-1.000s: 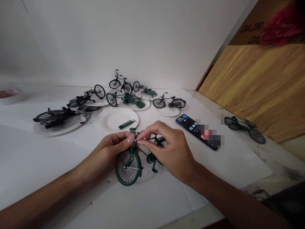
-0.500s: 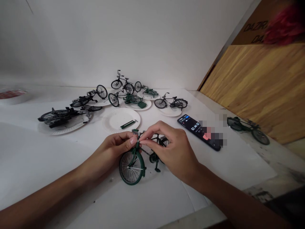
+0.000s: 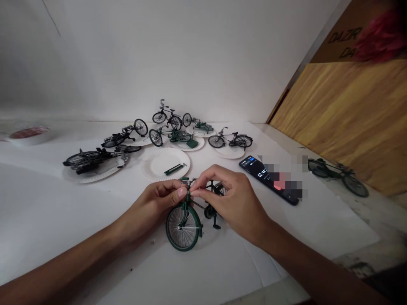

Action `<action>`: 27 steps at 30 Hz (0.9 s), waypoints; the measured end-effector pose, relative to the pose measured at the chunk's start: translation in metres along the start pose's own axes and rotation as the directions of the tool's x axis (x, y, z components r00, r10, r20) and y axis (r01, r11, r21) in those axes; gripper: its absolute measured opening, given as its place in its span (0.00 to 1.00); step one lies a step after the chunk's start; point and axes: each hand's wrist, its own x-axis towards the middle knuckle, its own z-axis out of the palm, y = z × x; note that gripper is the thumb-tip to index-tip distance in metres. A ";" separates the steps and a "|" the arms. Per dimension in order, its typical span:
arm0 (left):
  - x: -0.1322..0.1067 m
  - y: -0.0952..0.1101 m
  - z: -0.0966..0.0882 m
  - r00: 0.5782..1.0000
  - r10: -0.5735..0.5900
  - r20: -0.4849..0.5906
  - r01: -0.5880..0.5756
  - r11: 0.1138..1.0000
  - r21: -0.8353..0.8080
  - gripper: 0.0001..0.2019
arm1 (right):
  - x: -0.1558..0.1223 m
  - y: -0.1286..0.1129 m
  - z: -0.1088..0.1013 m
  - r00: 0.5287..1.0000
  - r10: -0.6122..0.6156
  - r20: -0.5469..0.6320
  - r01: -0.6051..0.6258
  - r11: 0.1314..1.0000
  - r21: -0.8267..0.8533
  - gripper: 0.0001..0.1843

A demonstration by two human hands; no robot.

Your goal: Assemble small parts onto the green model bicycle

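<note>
A green miniature bicycle (image 3: 184, 228) stands upright on the white table, front wheel facing me. My left hand (image 3: 155, 201) grips it just under the handlebar, thumb pressed to the front of the steering tube. From the other side my right hand (image 3: 233, 199) pinches with thumb and forefinger at the handlebar stem. Whether a small part sits in that pinch is hidden. The saddle and rear wheel are partly covered by the right hand. Behind the handlebar, a paper plate (image 3: 152, 163) bears a thin green part (image 3: 175, 169) with a silvery end.
Several black and green miniature bicycles stand or lie on paper plates at the back, among them a black bicycle (image 3: 230, 140). A phone (image 3: 263, 178) with a running timer lies to the right. Beyond it is another green bicycle (image 3: 338, 173). A wooden board (image 3: 349, 123) leans at the right.
The whole scene has shifted slightly right and down as my head moved. Both hands keep nearly the same hold at the bicycle's handlebar.
</note>
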 end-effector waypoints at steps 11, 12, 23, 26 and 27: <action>0.003 0.001 0.001 0.997 0.042 0.058 -0.038 0.996 -0.083 0.11 | 0.000 0.000 0.002 0.998 -0.056 -0.026 0.054 0.995 -0.086 0.07; 0.004 0.000 0.001 0.997 0.045 0.065 -0.040 0.995 -0.088 0.11 | 0.000 0.000 0.003 0.998 -0.059 -0.028 0.056 0.994 -0.089 0.07; 0.001 0.001 0.001 0.998 0.035 0.053 -0.032 0.997 -0.071 0.12 | 0.001 0.001 0.002 0.991 -0.127 -0.050 0.118 0.982 -0.149 0.07; 0.003 0.003 0.002 0.997 0.040 0.060 -0.035 0.996 -0.076 0.12 | 0.001 0.002 0.002 0.987 -0.156 -0.040 0.147 0.974 -0.171 0.06; 0.003 0.003 0.002 0.998 0.039 0.059 -0.034 0.996 -0.081 0.11 | 0.002 0.002 0.002 0.986 -0.165 -0.040 0.155 0.972 -0.177 0.06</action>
